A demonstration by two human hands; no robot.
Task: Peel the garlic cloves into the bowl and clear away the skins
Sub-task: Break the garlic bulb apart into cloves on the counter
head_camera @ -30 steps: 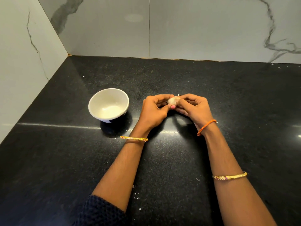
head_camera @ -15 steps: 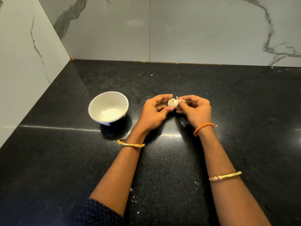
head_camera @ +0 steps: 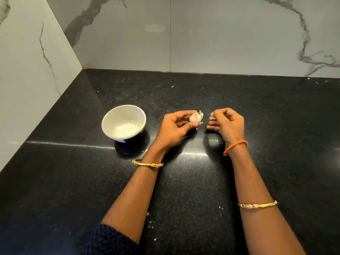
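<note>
Black counter (head_camera: 257, 111), marble walls (head_camera: 220, 34) behind and at my 9 o'clock. White skin flecks (head_camera: 150, 220) scattered at 6 o'clock between my forearms, few more toward 12. Nothing between hands and bowl.

Bowl (head_camera: 110, 124) white, at 9 o'clock of my left hand, near but apart; inside looks bare.

My left hand (head_camera: 173, 128) pinches garlic (head_camera: 196, 117) between thumb and fingertips, held above counter. Garlic pale, papery skin flaring loose at its 3 o'clock side.

My right hand (head_camera: 228, 124) at 3 o'clock of garlic, apart from it, fingers curled; thumb and forefinger pinch small white skin scrap (head_camera: 212, 115).
</note>
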